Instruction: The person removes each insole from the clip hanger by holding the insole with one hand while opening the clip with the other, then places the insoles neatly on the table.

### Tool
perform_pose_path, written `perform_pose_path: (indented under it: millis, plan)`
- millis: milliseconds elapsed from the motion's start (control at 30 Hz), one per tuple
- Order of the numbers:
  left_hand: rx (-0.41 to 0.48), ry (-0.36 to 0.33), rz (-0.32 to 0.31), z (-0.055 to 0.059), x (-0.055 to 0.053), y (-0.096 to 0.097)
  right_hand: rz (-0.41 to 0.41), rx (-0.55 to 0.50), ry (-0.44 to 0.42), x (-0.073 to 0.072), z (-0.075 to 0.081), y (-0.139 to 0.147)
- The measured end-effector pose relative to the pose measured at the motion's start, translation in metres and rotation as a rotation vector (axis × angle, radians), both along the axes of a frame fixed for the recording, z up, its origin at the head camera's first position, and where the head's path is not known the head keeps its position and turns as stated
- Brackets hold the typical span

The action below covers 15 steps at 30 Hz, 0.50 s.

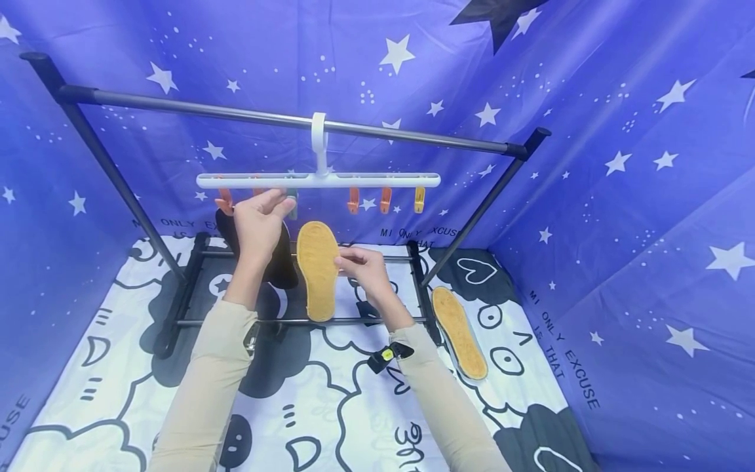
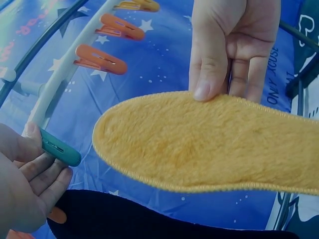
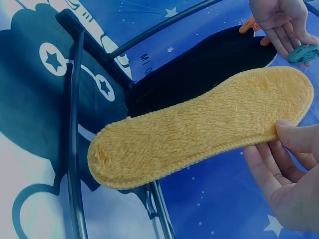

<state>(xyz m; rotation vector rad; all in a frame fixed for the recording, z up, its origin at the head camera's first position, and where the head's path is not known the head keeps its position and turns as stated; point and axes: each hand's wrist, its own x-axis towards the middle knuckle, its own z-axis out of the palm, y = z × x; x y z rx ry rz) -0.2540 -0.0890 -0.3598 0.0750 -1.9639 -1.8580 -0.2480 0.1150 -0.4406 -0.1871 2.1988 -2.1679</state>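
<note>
Between thumb and fingers, my right hand [image 1: 367,269] pinches the side edge of a fuzzy yellow insole [image 1: 318,272], held upright below the hanger. My left hand [image 1: 261,223] pinches a green clip [image 2: 61,148] on the white clip hanger [image 1: 265,180]. Behind the left forearm hangs a black insole [image 3: 194,74], held at its top by orange clips [image 3: 246,25]. In the left wrist view the yellow insole's rounded end is near the green clip but apart from it.
The hanger hooks over the bar of a black metal rack [image 1: 236,115]. Two orange clips [image 1: 354,200] and a yellow clip [image 1: 419,200] hang on its right half. Another yellow insole [image 1: 460,333] lies on the patterned cloth [image 1: 354,419], right of the rack.
</note>
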Motion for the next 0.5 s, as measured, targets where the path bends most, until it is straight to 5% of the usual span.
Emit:
perform_pose_path:
  millis: [500]
  plan:
    - [-0.005,0.01,-0.001,-0.002,0.001,0.0,-0.025,0.02,-0.012,0.0,0.009,0.028]
